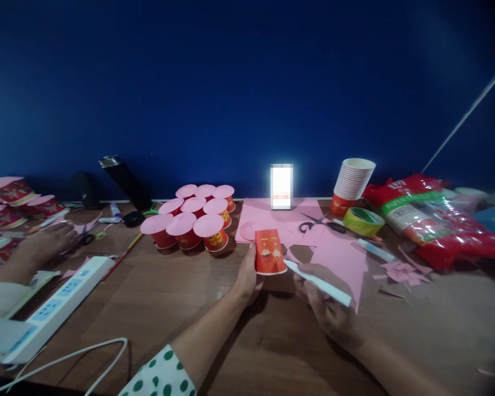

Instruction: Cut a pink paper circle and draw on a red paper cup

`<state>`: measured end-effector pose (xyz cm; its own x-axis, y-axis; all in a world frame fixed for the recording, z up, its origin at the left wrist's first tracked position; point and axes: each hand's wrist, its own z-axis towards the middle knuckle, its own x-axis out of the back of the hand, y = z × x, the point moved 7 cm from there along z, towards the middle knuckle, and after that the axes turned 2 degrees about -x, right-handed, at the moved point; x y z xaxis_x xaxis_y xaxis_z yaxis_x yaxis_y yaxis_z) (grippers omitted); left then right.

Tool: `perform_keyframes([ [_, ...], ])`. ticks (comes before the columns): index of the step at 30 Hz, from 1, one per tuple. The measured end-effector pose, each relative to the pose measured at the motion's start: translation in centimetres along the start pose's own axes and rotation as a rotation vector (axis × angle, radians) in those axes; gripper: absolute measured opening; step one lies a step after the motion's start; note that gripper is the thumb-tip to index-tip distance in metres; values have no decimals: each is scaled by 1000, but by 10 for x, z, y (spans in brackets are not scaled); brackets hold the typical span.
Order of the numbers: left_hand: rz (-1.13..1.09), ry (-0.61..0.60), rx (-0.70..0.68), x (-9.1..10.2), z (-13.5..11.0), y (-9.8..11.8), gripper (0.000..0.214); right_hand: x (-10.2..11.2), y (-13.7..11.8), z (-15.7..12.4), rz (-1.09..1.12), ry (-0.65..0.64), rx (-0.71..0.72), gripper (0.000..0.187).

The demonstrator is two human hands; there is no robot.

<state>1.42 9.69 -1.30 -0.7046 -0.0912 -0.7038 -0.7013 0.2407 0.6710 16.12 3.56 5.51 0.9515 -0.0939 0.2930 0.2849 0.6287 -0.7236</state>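
Note:
My left hand (247,278) is closed round a red paper cup (269,253) that stands upside down on the wooden table (169,308). My right hand (328,302) grips a white pen-like stick (319,284) whose tip points at the cup's lower rim. Both hands rest on the table just in front of pink paper sheets (338,258).
Several red cups capped with pink discs (193,217) stand behind left. Scissors (322,223), a yellow-green tape roll (363,221), a stack of cups (352,184), a plastic bag of cups (429,220) and a lit phone (281,186) lie beyond. Another person's hand (45,242) and a power strip (53,305) are at left.

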Motion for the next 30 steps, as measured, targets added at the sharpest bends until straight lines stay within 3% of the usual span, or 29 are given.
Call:
perform_keyframes([
  [7,-28,-7,-44,0,3,0,38,0,-28,9,-159,-2,166,13],
  [11,-31,7,-17,1,3,-3,35,0,-28,8,-131,5,211,22],
  [17,23,-5,8,1,0,-4,40,-5,-17,5,-104,-61,201,33],
  [23,58,-47,-99,-2,1,-1,39,-3,-22,8,-115,-24,201,28],
  [30,95,-14,-75,0,1,-2,42,-5,-27,11,-78,-53,218,27],
])
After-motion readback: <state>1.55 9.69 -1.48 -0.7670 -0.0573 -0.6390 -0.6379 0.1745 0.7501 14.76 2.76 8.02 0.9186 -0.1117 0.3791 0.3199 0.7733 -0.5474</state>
